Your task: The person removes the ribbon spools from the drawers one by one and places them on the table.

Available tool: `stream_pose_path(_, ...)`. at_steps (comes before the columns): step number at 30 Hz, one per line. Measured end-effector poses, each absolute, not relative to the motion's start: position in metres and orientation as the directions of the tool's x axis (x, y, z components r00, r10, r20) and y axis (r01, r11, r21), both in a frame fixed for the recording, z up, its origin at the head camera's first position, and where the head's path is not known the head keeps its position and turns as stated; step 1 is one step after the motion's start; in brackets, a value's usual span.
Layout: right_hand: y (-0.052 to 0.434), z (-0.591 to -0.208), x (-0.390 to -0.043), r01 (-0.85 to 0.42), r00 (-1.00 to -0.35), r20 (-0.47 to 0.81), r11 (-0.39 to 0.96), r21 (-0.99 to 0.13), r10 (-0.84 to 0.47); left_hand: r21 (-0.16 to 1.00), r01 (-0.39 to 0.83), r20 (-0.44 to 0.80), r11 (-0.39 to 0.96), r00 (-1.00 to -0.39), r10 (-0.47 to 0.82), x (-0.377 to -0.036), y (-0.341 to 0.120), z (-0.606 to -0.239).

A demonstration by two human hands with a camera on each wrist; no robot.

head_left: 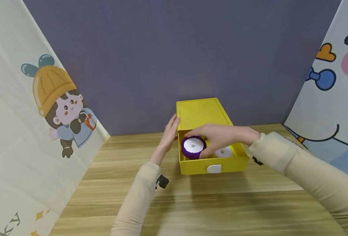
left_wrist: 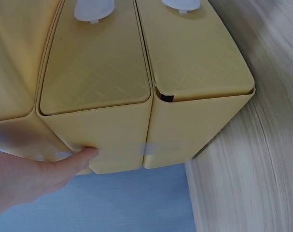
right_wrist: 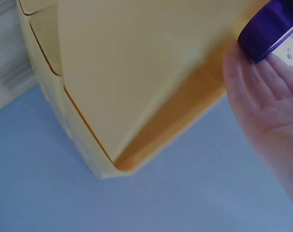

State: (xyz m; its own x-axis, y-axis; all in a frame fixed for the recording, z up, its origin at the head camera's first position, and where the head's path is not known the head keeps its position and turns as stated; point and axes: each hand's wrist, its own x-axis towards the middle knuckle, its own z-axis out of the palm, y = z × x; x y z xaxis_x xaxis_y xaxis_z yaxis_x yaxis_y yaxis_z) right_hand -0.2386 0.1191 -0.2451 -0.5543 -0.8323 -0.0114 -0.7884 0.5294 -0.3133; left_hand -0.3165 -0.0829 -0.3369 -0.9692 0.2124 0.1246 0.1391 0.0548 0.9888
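The right hand (head_left: 221,137) curls its fingers and thumb round a purple ribbon roll (head_left: 193,147) with a white core, holding it tilted on its edge over the left part of an open yellow drawer (head_left: 213,165); in the right wrist view the fingers (right_wrist: 262,92) lie against the purple band of the roll (right_wrist: 272,26), which shows only at the top corner of that picture. Just to the right of the roll, under the same hand, a white roll (head_left: 223,152) lies inside the drawer. The left hand (head_left: 169,134) rests with straight, relaxed fingers against the left side of the yellow box (head_left: 202,113) from which the drawer is pulled out; the left wrist view shows a fingertip (left_wrist: 86,154) touching the box's lower edge (left_wrist: 185,63), gripping nothing. The drawer front carries a small white pull tab (head_left: 214,168). The box stands on a wooden table (head_left: 191,203), close to a purple-grey back wall (head_left: 177,49). A cartoon panel with a child in a yellow hat (head_left: 56,98) stands on the left, and another cartoon panel (head_left: 336,82) on the right. Both arms wear pale beige sleeves (head_left: 309,170).
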Motion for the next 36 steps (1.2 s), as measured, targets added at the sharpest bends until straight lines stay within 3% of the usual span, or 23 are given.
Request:
stream_pose_path(15, 0.136, -0.220, -0.192, -0.816, -0.564, 0.148, 0.520, -0.253, -0.813, 0.990, 0.131, 0.117, 0.051, -0.969, 0.216, -0.316, -0.082, -0.337)
stream_pose_path(30, 0.131, -0.237, -0.137, -0.898, -0.439, 0.321, 0.402, -0.178, -0.839, 0.988, 0.149, 0.136, 0.041, -0.964, 0.226, -0.315, -0.083, -0.338)
stream_pose_path(36, 0.129, -0.250, -0.120, -0.893, -0.451, 0.332, 0.424, -0.153, -0.829, 0.987, 0.159, 0.145, 0.041, -0.961, 0.234, -0.316, -0.083, -0.339)
